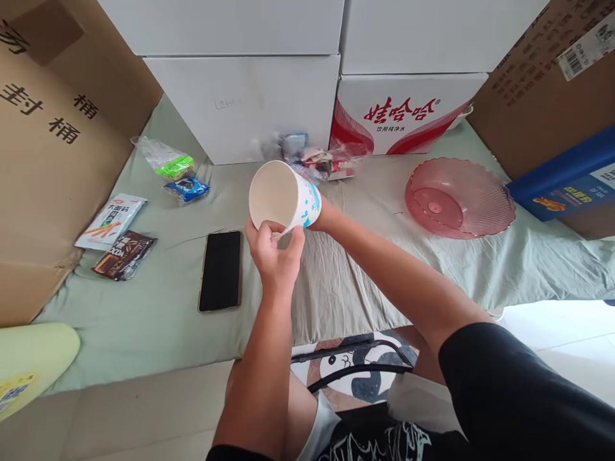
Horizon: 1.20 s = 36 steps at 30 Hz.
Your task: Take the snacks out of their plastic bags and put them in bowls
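Over the middle of the green cloth [158, 333], a white paper cup [273, 195] with blue pictures on its side is held by two hands. The cup is tipped, so its open mouth looks up and to the left. The left hand [276, 253] pinches the rim, with fingers bent over into the mouth and the thumb on the outside. The right hand [321, 216] is at the bottom of the cup. Most of it hides behind the cup, so I cannot tell how its fingers sit. A black phone [221, 272] lies left of the left hand, toward the near edge. By the left edge, a white snack pack [113, 221] touches a brown snack pack [125, 255]. Small packs [331, 165] lie by the white boxes [269, 102] at the far edge. A pink bowl [485, 198] sits toward the right end.
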Available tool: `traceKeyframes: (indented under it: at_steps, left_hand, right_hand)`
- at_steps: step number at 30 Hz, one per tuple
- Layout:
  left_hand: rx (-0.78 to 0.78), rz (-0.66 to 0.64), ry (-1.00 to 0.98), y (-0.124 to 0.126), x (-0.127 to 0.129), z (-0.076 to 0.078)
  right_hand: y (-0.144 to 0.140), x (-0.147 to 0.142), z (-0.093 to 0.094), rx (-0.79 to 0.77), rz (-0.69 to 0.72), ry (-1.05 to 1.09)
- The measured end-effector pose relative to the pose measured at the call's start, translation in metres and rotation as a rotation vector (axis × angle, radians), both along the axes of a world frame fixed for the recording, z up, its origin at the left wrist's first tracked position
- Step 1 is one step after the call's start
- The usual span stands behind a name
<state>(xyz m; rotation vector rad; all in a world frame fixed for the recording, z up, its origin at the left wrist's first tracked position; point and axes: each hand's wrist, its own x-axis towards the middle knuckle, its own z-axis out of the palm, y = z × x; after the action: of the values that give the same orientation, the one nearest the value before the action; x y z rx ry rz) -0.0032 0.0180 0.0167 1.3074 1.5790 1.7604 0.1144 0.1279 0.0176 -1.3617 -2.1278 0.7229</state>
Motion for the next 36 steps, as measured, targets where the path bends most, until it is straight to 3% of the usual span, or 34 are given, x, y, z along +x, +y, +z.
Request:
traceKeyframes:
  at_steps: [2, 5, 8, 10, 12, 15, 17, 20, 23, 25, 27, 31, 36]
  left_hand:
    - [0.026, -0.024, -0.007, 0.000, 0.002, 0.000]
    - [0.039, -0.071, 0.003, 0.001, 0.006, -0.001]
    - [-0.033, -0.126, 0.175, 0.004, 0.017, -0.006]
    - [-0.073, -0.156, 0.270, 0.009, 0.030, -0.014]
    - [-0.085, -0.222, 0.244, 0.016, 0.044, -0.025]
    - [-0.097, -0.366, 0.150, 0.025, 0.060, -0.044]
    - [-0.100, -0.389, 0.195, 0.029, 0.060, -0.050]
    - [-0.087, -0.188, 0.359, 0.034, 0.042, -0.047]
    - [-0.082, 0.220, 0.461, 0.044, 0.011, -0.034]
    - [-0.109, 0.409, 0.468, 0.054, -0.009, -0.027]
    - [-0.182, 0.433, 0.449, 0.064, -0.024, -0.026]
    - [-0.261, 0.321, 0.375, 0.066, -0.031, -0.026]
    - [0.001, 0.368, 0.129, 0.031, -0.026, -0.014]
  right_hand:
    - [-0.007, 0.015, 0.000, 0.034, 0.021, 0.059]
    - [-0.039, 0.060, -0.003, 0.020, -0.233, 0.172]
    - [-0.081, 0.103, -0.010, 0.017, -0.397, 0.226]
    - [-0.102, 0.119, -0.015, 0.064, -0.434, 0.179]
    - [-0.115, 0.126, -0.018, 0.090, -0.438, 0.098]
    - [-0.120, 0.131, -0.017, 0.049, -0.429, -0.060]
    - [-0.120, 0.139, -0.015, 0.004, -0.456, -0.194]
    - [-0.121, 0.154, -0.011, -0.061, -0.455, -0.344]
    - [-0.124, 0.162, -0.010, -0.118, -0.346, -0.360]
    - [-0.128, 0.161, -0.009, -0.127, -0.297, -0.358]
    - [-0.131, 0.158, -0.009, -0.135, -0.252, -0.367]
    - [-0.133, 0.152, -0.002, -0.189, -0.183, -0.319]
    - [-0.137, 0.147, 0.013, -0.275, -0.099, -0.080]
